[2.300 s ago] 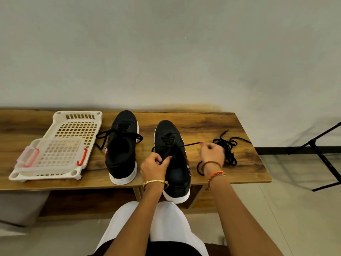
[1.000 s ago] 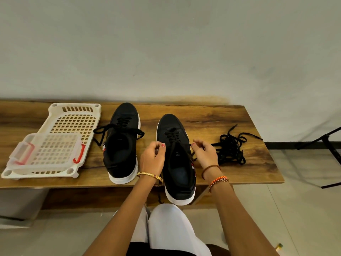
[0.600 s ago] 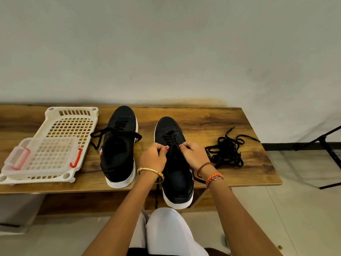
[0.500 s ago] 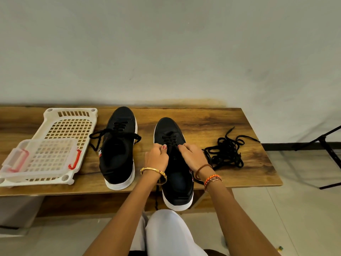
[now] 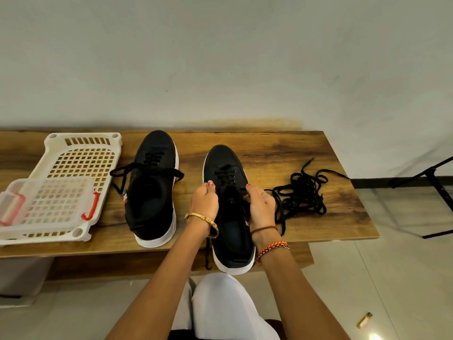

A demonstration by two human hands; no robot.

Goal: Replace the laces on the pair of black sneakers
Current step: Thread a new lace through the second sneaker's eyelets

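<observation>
Head view: left hand [image 5: 205, 204] and right hand [image 5: 260, 207] each pinch a lace end at the near shoe [image 5: 230, 212] between them — lacing looks about halfway up. Next, I'd judge, an end must go through an open eyelet (small target). Left of the hands stands the other shoe [image 5: 153, 190], loosely laced; right, spare laces [image 5: 302, 192].

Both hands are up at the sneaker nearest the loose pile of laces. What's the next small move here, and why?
Probably draw the lace through the next eyelet up. The left hand and right hand pinch at either side of the right sneaker, whose lace crosses only the lower eyelets. One lace end hangs over the table edge, so there looks to be slack to take up.
</observation>
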